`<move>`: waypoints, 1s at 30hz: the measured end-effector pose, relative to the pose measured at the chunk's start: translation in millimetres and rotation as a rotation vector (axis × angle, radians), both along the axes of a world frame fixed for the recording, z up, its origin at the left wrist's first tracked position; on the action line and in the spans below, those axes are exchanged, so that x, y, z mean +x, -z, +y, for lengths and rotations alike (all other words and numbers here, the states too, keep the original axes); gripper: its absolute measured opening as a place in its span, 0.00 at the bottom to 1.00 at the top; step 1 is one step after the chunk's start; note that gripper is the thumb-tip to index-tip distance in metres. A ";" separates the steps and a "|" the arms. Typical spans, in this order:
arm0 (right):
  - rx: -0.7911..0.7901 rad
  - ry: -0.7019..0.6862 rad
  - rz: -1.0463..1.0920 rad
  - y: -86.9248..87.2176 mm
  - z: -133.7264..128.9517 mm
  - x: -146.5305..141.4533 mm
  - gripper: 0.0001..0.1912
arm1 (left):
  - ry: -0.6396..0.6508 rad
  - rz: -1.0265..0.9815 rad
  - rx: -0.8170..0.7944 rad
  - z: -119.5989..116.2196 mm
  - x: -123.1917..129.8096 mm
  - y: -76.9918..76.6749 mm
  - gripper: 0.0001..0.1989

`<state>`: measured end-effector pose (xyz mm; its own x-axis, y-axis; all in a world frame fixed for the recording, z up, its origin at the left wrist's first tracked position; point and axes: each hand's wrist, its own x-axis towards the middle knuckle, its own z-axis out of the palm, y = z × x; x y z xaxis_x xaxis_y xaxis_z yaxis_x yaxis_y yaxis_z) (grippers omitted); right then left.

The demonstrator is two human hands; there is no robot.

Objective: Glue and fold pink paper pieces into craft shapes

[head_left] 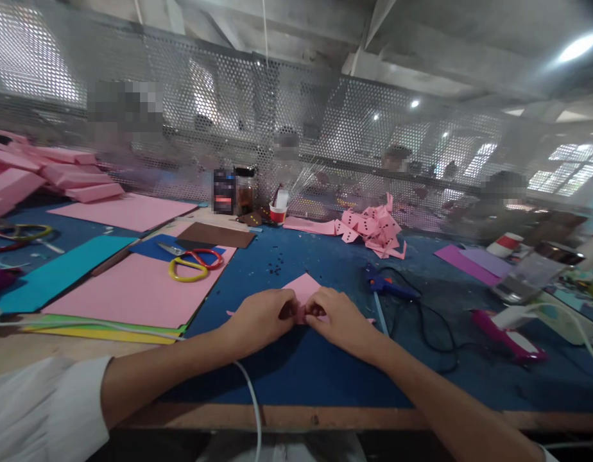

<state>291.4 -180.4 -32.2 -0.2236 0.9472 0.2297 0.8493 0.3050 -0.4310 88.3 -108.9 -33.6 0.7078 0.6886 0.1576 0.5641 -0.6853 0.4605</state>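
Observation:
A folded piece of pink paper [303, 285] lies at the middle of the blue table, its pointed top facing away from me and narrow tips showing beyond both hands. My left hand [264, 319] pinches its near part from the left, fingers curled. Close against it, my right hand [342, 321] pinches the same paper from the right. The fingertips almost meet, and they hide the paper's middle.
Scissors [188, 268] rest on pink sheets [128, 289] at the left. A blue glue gun [390, 285] with a black cord lies to the right. Behind stand a paper cup [278, 213], a jar [244, 192] and crumpled pink strips [373, 228]. A white cable [255, 404] crosses the front edge.

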 end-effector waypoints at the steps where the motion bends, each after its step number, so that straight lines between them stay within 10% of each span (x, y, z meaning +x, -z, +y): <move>1: -0.005 -0.005 0.000 -0.9 0.0 0.1 0.01 | -0.001 -0.002 -0.010 0.0 -0.5 -0.6 0.06; 30: -0.026 -0.025 -0.017 -3.7 -0.1 3.1 0.03 | 0.019 -0.015 -0.118 6.5 -14.9 -9.1 0.07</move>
<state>294.5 -180.4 -28.4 -0.2507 0.9470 0.2008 0.8488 0.3148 -0.4248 73.4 -102.3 -24.5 0.7191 0.6895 0.0871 0.5441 -0.6365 0.5467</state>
